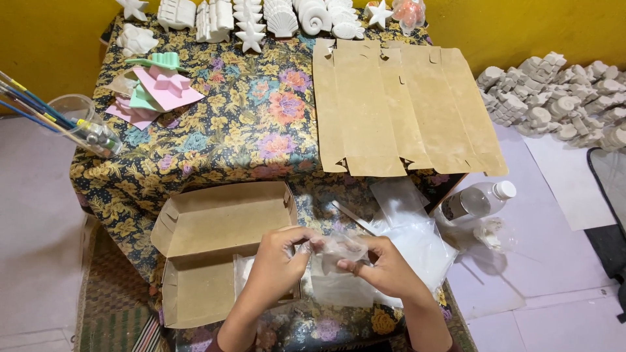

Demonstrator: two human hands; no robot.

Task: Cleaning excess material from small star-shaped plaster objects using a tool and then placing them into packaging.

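My left hand (pixel 277 261) and my right hand (pixel 385 264) meet in front of me, both pinching a small clear plastic bag (pixel 338 248) stretched between the fingers. What is inside the bag I cannot make out. Just left of my left hand lies an open brown cardboard box (pixel 208 248), its lid folded back. Under and right of my hands sits a heap of clear plastic bags (pixel 417 241). All of this rests on a table under a flowered cloth (pixel 248 124).
A flat unfolded cardboard blank (pixel 404 104) covers the table's right half. White plaster figures (pixel 274 16) line the far edge; pink and green moulds (pixel 153 88) lie at left. A cup of brushes (pixel 78 120) stands left. A plastic bottle (pixel 479 199) and more plaster pieces (pixel 561 94) lie right.
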